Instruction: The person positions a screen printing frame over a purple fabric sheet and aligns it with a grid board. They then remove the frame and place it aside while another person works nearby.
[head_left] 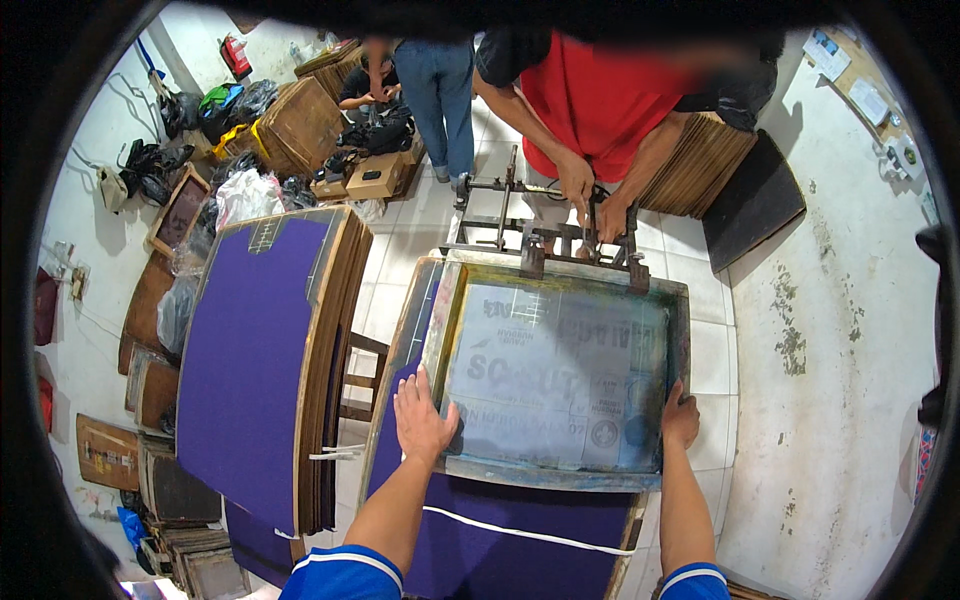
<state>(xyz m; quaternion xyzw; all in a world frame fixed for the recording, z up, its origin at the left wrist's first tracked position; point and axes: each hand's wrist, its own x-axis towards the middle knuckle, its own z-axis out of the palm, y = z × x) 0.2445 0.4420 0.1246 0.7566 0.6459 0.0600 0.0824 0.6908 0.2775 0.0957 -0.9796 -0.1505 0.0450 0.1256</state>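
Purple board [500, 545] lies beneath a framed screen [550, 385] toward the board's far edge; the person's left hand [424, 425] rests, fingers spread, on the screen's left side, the right hand [681, 420] grips its right.

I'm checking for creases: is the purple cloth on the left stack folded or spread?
Spread: the cloth lies flat over most of the board stack.
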